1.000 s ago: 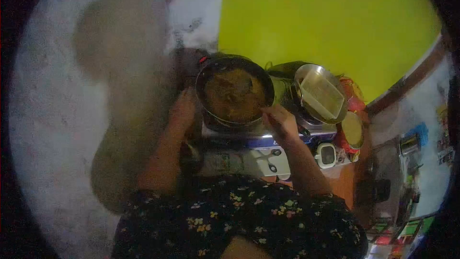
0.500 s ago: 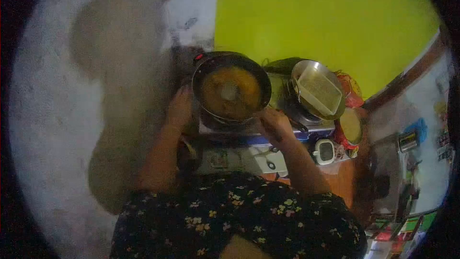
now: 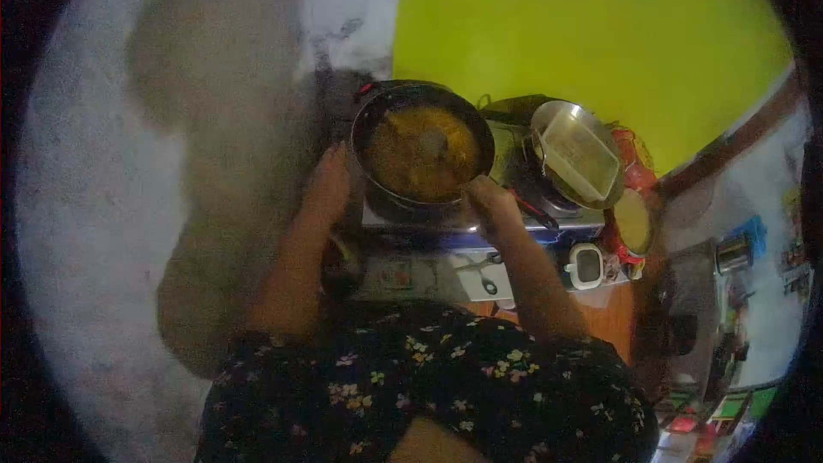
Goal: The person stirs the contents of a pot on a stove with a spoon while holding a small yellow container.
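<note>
A dark, deep pan stands over the stove, holding orange-brown food in liquid with a pale light reflection on it. My left hand is at the pan's left side, its fingers curled and partly lost in shadow, seemingly gripping the edge. At the lower right rim, my right hand is closed on the pan. A red and black handle extends just beyond that hand; what it belongs to is hidden.
Right of the pan, a metal bowl holds a pale rectangular tray. Beyond are a round yellowish container and a red packet. A white-rimmed cup stands in front. Walls rise left and behind.
The pan's near rim has risen slightly and its tilt has changed, with the food and reflection shifting inside. Both hands stay at the pan. The whole view has moved a little.
</note>
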